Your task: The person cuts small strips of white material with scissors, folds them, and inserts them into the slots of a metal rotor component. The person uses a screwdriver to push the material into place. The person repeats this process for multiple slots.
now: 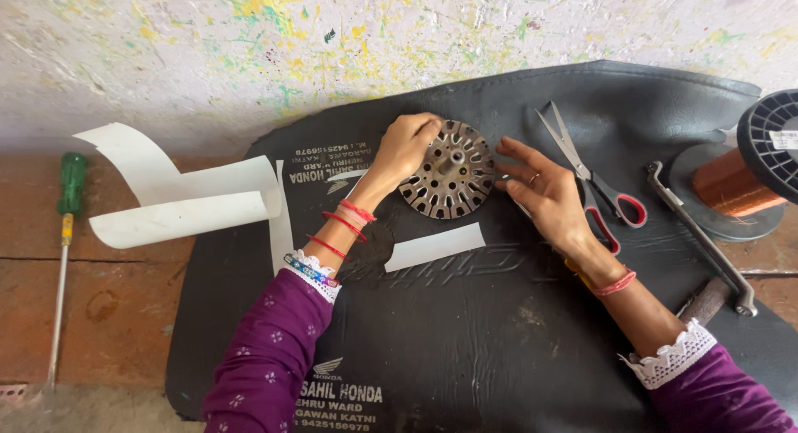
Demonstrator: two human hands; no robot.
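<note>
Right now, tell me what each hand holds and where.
The left hand grips the round slotted metal core at its upper-left rim; the right hand touches its right edge.

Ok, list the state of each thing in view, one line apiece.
Round slotted metal stator core: flat on the black mat, held.
Left hand: gripping the core's rim.
Right hand: fingers spread, touching the core's edge.
Red-handled scissors: open, lying flat.
Copper wire spool: wound, on its side.
Green-handled screwdriver: lying untouched.
</note>
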